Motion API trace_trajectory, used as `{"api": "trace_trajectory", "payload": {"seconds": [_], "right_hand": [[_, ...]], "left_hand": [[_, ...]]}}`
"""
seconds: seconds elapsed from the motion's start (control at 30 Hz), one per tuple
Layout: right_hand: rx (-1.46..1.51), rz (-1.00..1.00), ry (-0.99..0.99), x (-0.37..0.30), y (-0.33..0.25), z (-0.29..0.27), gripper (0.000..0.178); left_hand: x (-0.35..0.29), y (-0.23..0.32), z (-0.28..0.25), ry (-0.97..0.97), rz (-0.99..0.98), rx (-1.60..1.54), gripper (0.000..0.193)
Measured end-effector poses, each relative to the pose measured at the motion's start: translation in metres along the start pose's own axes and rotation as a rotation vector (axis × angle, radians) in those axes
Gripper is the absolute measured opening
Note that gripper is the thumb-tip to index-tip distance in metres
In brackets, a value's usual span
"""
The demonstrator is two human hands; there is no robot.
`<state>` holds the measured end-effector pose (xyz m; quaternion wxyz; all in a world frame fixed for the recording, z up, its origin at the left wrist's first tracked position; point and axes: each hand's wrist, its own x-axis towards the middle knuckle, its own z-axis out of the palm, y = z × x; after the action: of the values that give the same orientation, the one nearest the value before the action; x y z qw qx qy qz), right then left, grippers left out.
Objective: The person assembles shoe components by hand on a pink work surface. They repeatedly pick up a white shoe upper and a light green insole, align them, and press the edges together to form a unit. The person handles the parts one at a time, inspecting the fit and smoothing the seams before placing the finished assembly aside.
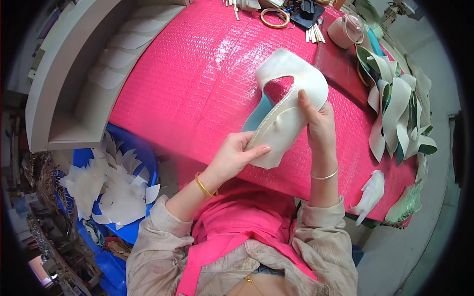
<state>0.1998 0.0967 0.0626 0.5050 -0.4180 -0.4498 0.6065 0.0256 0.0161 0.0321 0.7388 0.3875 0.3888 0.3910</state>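
Observation:
A white shoe upper [291,121] with a stitched edge and a light-blue lining is held up over the pink-covered table [197,69]. Its opening, in the upper half, lets the pink cover show through. My left hand [239,155] pinches the lower left end, thumb lying over the white face. Higher up on the right side, my right hand [318,121] grips the edge with its thumb on top. The fingers behind the piece are partly hidden.
A grey shelf [64,89] with white cut pieces stands left, above a blue tub [148,163] of white pieces. At right lie a heap of white and green uppers [395,103], a white piece [370,192] and a pale-green one [404,204]. A lidded white pot [343,32] and tape roll [275,18] sit far back.

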Motion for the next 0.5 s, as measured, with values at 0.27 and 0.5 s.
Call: {"api": "trace_trajectory", "payload": {"seconds": [0.27,0.5], "right_hand": [[-0.022,-0.145,0.154,-0.019,-0.001,0.024,0.025],[-0.043,-0.144,0.148,-0.017,0.003,0.016,0.026]], "left_hand": [[0.016,0.029,0.018,0.164,0.145,0.092,0.028],[0.021,0.03,0.013,-0.047,0.013,-0.366,0.032]]}}
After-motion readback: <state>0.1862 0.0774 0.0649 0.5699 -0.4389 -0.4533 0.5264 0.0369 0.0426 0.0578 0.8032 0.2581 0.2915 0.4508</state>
